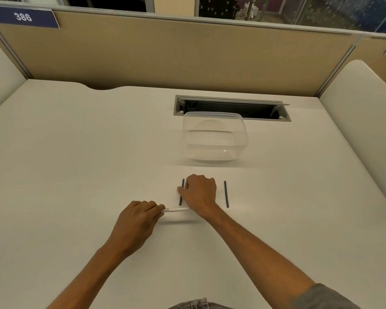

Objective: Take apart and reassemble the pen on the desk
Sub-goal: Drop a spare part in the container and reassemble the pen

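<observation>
Two thin dark rods lie on the white desk [76, 163]: one [181, 198] under the right hand's [200, 192] curled fingertips, the other [226, 194] at its 3 o'clock. The left hand [138, 221] grips one white pen barrel [176, 209]. One clear plastic container [214, 137] sits at 12 o'clock, nothing visible inside. Tan partition [187, 52], placard "386" [24, 17].

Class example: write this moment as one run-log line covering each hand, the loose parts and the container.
left hand: holds white pen barrel | right hand: pinches dark rod | second dark rod: loose on desk | clear container: behind
</observation>
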Action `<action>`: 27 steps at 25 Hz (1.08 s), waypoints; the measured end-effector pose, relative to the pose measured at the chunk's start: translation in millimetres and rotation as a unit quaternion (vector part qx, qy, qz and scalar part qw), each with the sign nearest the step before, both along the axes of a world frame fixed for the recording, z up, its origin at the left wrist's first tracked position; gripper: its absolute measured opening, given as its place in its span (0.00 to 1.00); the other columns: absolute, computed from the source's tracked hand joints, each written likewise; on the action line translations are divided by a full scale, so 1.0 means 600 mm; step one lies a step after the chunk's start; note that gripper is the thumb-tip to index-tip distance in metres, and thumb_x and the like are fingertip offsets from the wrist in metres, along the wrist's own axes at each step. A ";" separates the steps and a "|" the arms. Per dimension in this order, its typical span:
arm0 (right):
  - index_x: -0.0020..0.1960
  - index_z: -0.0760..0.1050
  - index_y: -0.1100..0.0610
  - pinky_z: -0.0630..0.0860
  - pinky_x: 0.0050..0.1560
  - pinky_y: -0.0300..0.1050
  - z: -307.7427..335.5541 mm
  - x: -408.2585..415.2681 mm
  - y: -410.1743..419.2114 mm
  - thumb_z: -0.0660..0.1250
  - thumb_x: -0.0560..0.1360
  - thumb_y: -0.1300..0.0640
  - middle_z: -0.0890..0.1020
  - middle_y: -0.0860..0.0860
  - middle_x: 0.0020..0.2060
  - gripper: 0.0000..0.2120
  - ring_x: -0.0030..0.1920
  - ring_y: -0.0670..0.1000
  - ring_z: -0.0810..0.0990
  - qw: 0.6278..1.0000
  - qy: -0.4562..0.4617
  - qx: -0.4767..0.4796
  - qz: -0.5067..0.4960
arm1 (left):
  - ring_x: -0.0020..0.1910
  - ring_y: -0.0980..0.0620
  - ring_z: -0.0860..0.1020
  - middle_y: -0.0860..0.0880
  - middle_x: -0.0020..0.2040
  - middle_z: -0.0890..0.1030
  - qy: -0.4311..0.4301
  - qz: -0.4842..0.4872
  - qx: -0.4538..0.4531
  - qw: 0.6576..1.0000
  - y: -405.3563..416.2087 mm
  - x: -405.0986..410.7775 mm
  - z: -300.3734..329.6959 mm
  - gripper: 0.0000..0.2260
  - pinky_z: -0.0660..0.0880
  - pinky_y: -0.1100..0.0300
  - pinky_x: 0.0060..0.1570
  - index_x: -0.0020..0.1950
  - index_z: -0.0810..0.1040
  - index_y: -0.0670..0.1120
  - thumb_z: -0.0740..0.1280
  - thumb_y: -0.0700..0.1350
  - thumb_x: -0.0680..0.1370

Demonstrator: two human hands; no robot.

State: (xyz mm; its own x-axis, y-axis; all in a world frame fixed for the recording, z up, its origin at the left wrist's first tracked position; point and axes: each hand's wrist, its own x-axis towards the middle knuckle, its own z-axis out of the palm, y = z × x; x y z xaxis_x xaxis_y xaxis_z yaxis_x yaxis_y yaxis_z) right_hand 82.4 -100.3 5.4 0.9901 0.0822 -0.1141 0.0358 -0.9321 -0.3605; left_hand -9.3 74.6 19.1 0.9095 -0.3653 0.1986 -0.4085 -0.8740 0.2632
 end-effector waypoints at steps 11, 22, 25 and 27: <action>0.44 0.82 0.55 0.76 0.43 0.46 0.075 0.046 -0.046 0.67 0.74 0.51 0.86 0.50 0.38 0.09 0.40 0.53 0.83 0.990 -0.085 0.112 -0.011 | 0.31 0.47 0.76 0.52 0.37 0.81 -0.002 0.031 -0.032 0.999 0.006 0.016 0.019 0.18 0.75 0.55 0.43 0.56 0.82 0.45 0.54 0.51 0.80; 0.56 0.81 0.57 0.74 0.59 0.51 0.135 0.219 -0.127 0.66 0.78 0.52 0.85 0.54 0.50 0.11 0.49 0.53 0.82 0.982 -0.144 -0.026 0.121 | 0.33 0.47 0.76 0.52 0.37 0.79 -0.020 0.036 -0.035 0.999 -0.003 0.058 0.029 0.18 0.71 0.55 0.51 0.56 0.81 0.46 0.54 0.51 0.80; 0.61 0.78 0.55 0.72 0.63 0.51 0.132 0.231 -0.129 0.67 0.78 0.50 0.84 0.52 0.53 0.15 0.54 0.53 0.82 0.984 -0.148 -0.007 0.100 | 0.34 0.47 0.76 0.52 0.37 0.79 -0.005 0.035 -0.036 0.999 -0.007 0.058 0.028 0.19 0.72 0.54 0.50 0.56 0.81 0.46 0.53 0.51 0.80; 0.60 0.79 0.56 0.74 0.61 0.50 0.131 0.223 -0.132 0.66 0.78 0.50 0.85 0.52 0.52 0.14 0.52 0.52 0.82 0.982 -0.175 0.043 0.059 | 0.34 0.46 0.76 0.52 0.38 0.79 0.004 0.033 -0.041 0.999 -0.011 0.056 0.028 0.19 0.73 0.54 0.50 0.57 0.81 0.46 0.53 0.51 0.80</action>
State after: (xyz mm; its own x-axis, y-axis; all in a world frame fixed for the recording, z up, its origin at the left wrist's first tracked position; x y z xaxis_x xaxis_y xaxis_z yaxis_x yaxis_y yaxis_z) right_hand 216.2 -179.7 84.2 0.9503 0.1936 0.2439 0.2780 -0.8803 -0.3845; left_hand 24.4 67.9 36.0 0.9326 -0.2873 0.2185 -0.3484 -0.8747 0.3369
